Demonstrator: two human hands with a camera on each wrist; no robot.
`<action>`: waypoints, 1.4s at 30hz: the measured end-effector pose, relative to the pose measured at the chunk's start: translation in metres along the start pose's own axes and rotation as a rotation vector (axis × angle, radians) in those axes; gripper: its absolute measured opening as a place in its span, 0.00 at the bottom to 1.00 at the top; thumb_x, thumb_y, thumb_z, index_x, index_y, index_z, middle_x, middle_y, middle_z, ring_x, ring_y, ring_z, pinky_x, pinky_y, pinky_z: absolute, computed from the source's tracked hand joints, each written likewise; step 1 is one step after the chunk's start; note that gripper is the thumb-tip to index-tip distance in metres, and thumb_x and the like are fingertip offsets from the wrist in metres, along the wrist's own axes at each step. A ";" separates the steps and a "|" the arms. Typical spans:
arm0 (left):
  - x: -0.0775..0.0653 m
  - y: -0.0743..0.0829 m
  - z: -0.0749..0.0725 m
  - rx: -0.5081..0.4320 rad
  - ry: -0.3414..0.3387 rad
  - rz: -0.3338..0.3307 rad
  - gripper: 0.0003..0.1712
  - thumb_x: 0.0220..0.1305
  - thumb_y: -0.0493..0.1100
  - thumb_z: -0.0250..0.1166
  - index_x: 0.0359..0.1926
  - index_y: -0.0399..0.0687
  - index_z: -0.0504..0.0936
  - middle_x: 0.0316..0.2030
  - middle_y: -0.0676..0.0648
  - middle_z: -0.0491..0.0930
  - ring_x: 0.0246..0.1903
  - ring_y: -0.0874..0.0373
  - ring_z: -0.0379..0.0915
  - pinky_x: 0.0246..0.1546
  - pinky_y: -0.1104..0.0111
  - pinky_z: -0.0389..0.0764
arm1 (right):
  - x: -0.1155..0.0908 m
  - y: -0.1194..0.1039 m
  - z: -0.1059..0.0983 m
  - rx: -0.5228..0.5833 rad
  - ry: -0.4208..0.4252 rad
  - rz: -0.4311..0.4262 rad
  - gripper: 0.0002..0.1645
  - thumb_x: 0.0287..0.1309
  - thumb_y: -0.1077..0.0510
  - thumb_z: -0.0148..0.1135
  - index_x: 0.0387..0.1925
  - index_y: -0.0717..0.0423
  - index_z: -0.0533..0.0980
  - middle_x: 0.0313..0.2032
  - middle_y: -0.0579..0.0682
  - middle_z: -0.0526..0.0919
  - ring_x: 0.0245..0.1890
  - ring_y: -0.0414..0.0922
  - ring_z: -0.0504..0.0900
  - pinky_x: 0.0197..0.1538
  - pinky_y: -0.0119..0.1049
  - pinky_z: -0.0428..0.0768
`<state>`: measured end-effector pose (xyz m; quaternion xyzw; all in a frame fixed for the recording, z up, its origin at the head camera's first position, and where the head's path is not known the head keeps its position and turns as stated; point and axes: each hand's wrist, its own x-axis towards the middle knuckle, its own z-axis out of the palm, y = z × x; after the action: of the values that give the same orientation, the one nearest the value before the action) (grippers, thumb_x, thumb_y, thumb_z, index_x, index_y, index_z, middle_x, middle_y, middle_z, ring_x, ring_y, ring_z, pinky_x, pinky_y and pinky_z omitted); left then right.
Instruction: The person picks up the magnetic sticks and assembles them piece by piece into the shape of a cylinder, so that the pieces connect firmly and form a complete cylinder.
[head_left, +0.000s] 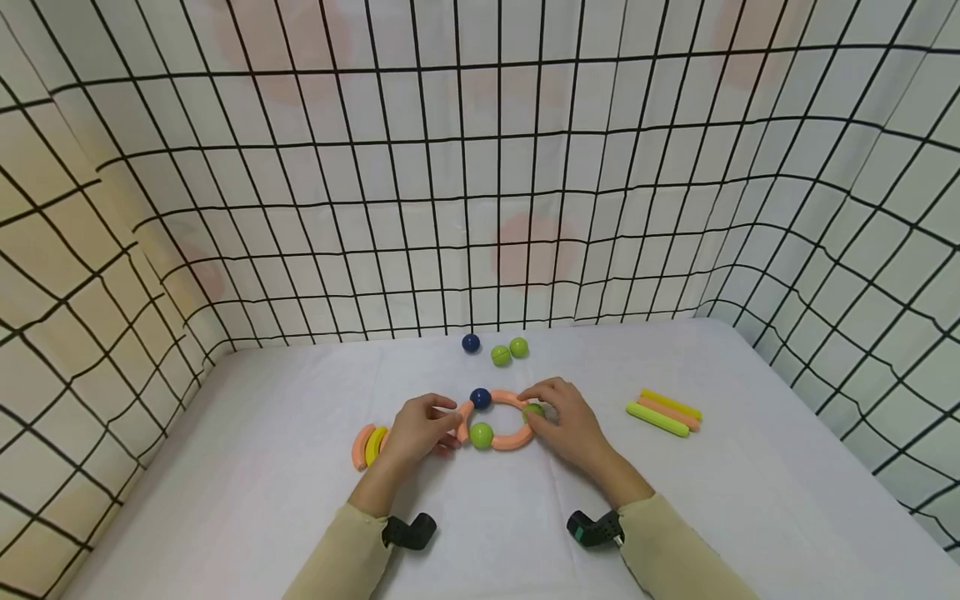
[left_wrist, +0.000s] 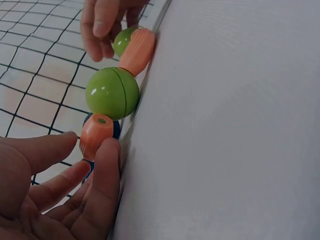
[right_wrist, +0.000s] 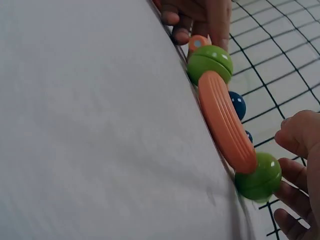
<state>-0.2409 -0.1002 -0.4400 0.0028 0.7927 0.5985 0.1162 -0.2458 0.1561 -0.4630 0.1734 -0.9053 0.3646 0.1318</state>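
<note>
A ring of orange curved rods [head_left: 513, 440] and balls lies on the white cloth. It has a dark blue ball [head_left: 481, 398] at the back, a green ball [head_left: 482, 435] in front and another green ball [right_wrist: 258, 177] at the right. My left hand [head_left: 417, 429] pinches the left orange rod [left_wrist: 95, 136], whose end lies close to the front green ball. My right hand [head_left: 566, 418] is around the right green ball, fingers loosely bent at its far side. In the right wrist view its thumb stands apart from that ball.
Behind the ring sit a loose blue ball [head_left: 470, 343] and two green balls [head_left: 500, 356]. Curved orange and yellow rods [head_left: 372, 446] lie beside my left hand, partly covered. Straight yellow, orange and green sticks [head_left: 658, 418] lie at right. A black-lined grid wall [head_left: 480, 167] surrounds the table.
</note>
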 end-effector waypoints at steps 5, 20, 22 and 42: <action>-0.001 0.000 0.000 -0.014 -0.018 -0.023 0.19 0.66 0.40 0.65 0.55 0.37 0.77 0.37 0.40 0.83 0.24 0.57 0.83 0.27 0.66 0.85 | 0.000 -0.018 0.005 -0.035 -0.016 -0.069 0.13 0.60 0.53 0.68 0.47 0.42 0.83 0.49 0.40 0.82 0.52 0.44 0.76 0.57 0.48 0.76; 0.004 -0.004 0.002 0.135 -0.031 -0.003 0.20 0.65 0.48 0.66 0.54 0.43 0.79 0.31 0.47 0.84 0.19 0.59 0.75 0.23 0.70 0.78 | -0.007 -0.032 0.023 -0.154 -0.083 -0.229 0.21 0.55 0.46 0.73 0.51 0.40 0.82 0.55 0.44 0.85 0.60 0.50 0.77 0.64 0.58 0.68; 0.004 -0.004 0.002 0.141 -0.029 -0.009 0.20 0.65 0.49 0.66 0.54 0.44 0.79 0.32 0.47 0.84 0.19 0.59 0.75 0.23 0.70 0.78 | -0.008 -0.031 0.025 -0.173 -0.088 -0.245 0.21 0.55 0.45 0.73 0.51 0.40 0.82 0.55 0.43 0.85 0.64 0.50 0.76 0.67 0.61 0.65; 0.001 -0.002 0.004 0.152 -0.010 -0.001 0.22 0.65 0.54 0.67 0.53 0.45 0.80 0.29 0.48 0.85 0.17 0.60 0.71 0.20 0.70 0.75 | -0.009 -0.031 0.022 -0.156 -0.147 -0.260 0.18 0.54 0.48 0.73 0.47 0.39 0.82 0.47 0.37 0.86 0.65 0.47 0.76 0.72 0.61 0.59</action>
<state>-0.2414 -0.0972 -0.4434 0.0140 0.8354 0.5363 0.1198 -0.2271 0.1220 -0.4625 0.3044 -0.9080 0.2596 0.1242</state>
